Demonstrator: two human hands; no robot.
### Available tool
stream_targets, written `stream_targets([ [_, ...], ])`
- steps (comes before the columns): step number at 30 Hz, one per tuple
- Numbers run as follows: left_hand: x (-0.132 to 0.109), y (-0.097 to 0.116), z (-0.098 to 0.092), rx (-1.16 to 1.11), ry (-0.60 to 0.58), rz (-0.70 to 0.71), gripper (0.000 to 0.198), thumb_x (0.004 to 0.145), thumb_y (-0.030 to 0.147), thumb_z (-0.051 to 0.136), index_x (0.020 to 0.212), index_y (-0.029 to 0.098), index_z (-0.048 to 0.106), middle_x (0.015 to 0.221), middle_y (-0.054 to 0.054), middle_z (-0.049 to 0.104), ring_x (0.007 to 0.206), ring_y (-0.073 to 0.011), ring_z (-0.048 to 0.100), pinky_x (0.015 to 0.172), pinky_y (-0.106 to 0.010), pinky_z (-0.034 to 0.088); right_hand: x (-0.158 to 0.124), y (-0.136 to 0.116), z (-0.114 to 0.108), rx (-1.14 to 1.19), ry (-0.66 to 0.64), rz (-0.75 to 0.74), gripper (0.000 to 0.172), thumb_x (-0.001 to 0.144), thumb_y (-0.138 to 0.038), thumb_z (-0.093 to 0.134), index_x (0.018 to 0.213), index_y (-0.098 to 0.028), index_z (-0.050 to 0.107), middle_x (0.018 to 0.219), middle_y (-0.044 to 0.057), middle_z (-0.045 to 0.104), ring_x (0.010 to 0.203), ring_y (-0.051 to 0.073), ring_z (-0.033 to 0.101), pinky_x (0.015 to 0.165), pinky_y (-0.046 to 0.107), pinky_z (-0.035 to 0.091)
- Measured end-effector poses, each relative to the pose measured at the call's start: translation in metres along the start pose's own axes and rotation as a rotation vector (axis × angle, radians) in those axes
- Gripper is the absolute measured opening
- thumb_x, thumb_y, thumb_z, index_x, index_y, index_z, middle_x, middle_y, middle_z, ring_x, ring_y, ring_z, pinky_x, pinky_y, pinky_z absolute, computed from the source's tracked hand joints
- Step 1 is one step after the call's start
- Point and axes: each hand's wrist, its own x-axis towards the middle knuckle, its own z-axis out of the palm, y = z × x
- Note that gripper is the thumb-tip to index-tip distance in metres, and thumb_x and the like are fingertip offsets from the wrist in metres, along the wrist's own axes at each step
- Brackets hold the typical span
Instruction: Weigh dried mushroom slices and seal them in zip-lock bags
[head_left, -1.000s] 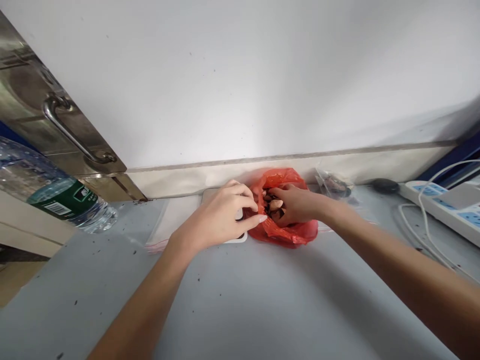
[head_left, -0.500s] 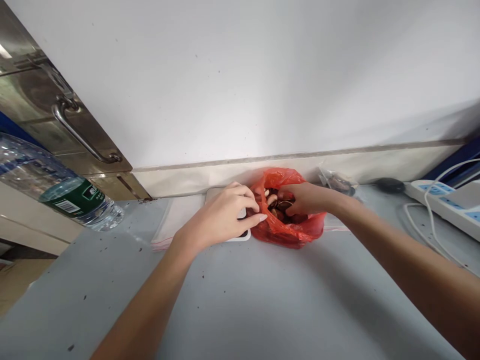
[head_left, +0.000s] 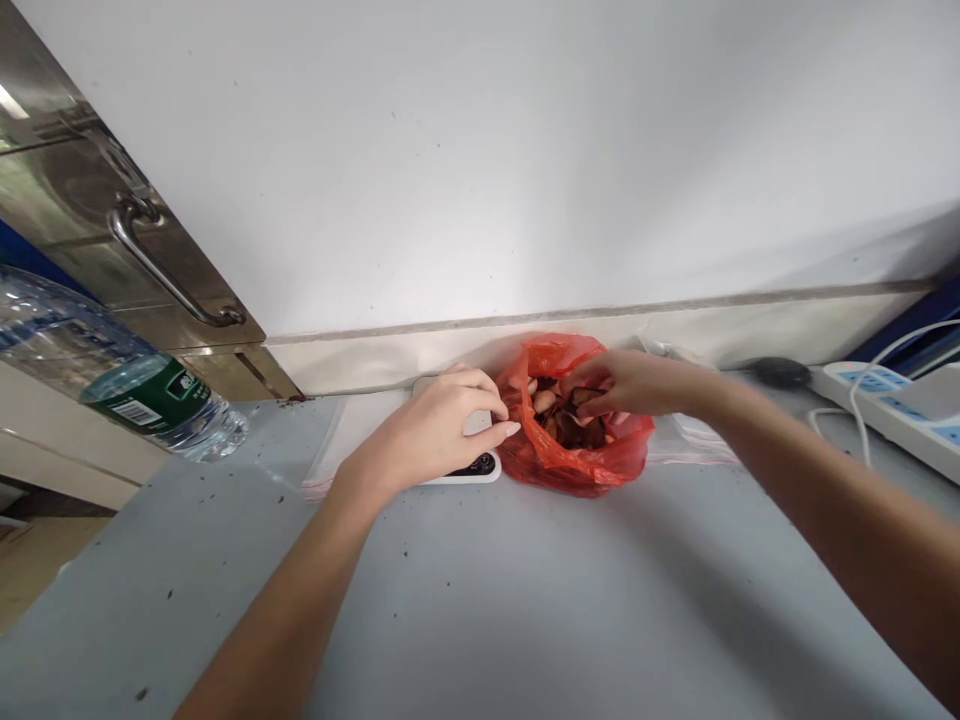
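Note:
A red plastic bag [head_left: 574,475] stands open on the grey table, with brown and tan pieces [head_left: 551,415] inside whose kind I cannot make out. My left hand [head_left: 450,425] is curled at the bag's left side, thumb and fingertips closed around its edge. Partly under that hand lies a white digital scale [head_left: 457,478] with a dark button panel. My right hand [head_left: 622,385] reaches into the bag mouth from the right. Its fingers and thumb are bent among the pieces; what they grip is partly hidden.
A water bottle [head_left: 161,395] with a green label stands at the left. Clear zip bags [head_left: 330,455] lie beside the scale, with more [head_left: 697,445] right of the red bag. A white power strip [head_left: 892,400] with cables and a black object [head_left: 780,372] sit at the right.
My right hand has lifted and shifted slightly right in the bag mouth, showing more pieces. My left hand has drawn a little left, uncovering more of the scale's panel.

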Motion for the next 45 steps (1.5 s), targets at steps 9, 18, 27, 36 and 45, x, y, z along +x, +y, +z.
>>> stream_targets([
  [9,-0.009,-0.012,-0.033,0.047,-0.001,-0.137,0.029,0.097,0.042,0.057,0.099,0.025,0.079,0.111,-0.003,0.078,0.099,-0.0238,0.070,0.090,-0.035,0.055,-0.018,-0.012,-0.027,0.086,-0.029,-0.281,0.024,0.076,-0.042,0.066,0.089,-0.026,0.078,0.091,0.005,0.078,0.081,0.025,0.068,0.067,0.033,0.052],
  [18,-0.024,-0.052,-0.049,0.205,-0.258,-0.546,0.052,0.095,0.053,0.050,0.137,0.026,0.067,0.144,-0.011,0.068,0.126,-0.0325,0.066,0.099,-0.040,0.055,0.024,-0.094,0.006,-0.014,-0.113,-0.369,0.022,0.081,-0.018,0.061,0.099,-0.027,0.073,0.093,0.002,0.074,0.074,0.017,0.063,0.062,0.027,0.046],
  [27,-0.030,-0.062,-0.052,0.123,-0.341,-0.591,0.058,0.096,0.054,0.050,0.148,0.029,0.058,0.152,-0.010,0.062,0.130,-0.0313,0.063,0.107,-0.043,0.050,0.056,-0.119,0.041,-0.169,-0.185,-0.298,0.021,0.084,-0.007,0.054,0.093,-0.023,0.065,0.085,0.000,0.069,0.069,0.014,0.057,0.055,0.023,0.040],
  [36,-0.034,-0.062,-0.055,0.133,-0.354,-0.569,0.062,0.095,0.057,0.052,0.153,0.033,0.053,0.148,-0.009,0.065,0.128,-0.0307,0.066,0.102,-0.039,0.052,0.041,-0.122,0.042,-0.145,-0.182,-0.192,0.028,0.083,-0.005,0.050,0.096,-0.026,0.061,0.066,-0.003,0.057,0.052,0.014,0.047,0.051,0.027,0.034],
  [45,-0.033,-0.054,-0.057,0.136,-0.369,-0.587,0.064,0.097,0.059,0.050,0.155,0.034,0.051,0.157,-0.007,0.058,0.131,-0.0314,0.064,0.100,-0.037,0.053,0.042,-0.112,0.041,-0.171,-0.034,-0.156,0.042,0.081,-0.007,0.052,0.116,-0.024,0.066,0.081,0.005,0.071,0.066,0.018,0.061,0.052,0.026,0.035],
])
